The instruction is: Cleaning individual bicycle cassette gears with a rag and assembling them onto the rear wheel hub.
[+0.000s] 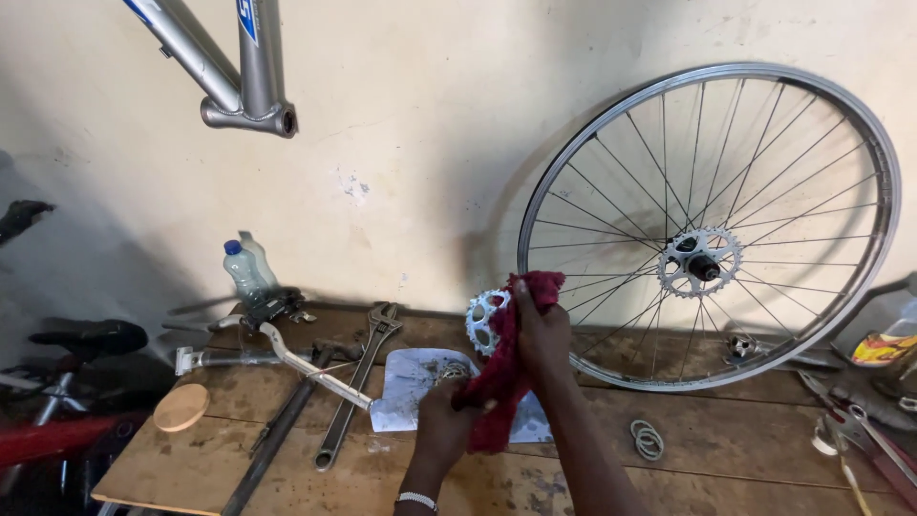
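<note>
Red rag [504, 373] and sprocket [483, 320] fill both hands' grip, spoked wheel [707, 225] behind, wrench [358, 382] left.

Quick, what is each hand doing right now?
Left hand: closed on the lower end of the red rag.
Right hand: closed, gripping the silver sprocket through the rag's upper part.

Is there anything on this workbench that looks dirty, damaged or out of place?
Mostly ordinary workshop clutter. The white paper under the hands carries dark grime and small parts. The wooden bench is stained. The wheel only leans against the wall.
</note>
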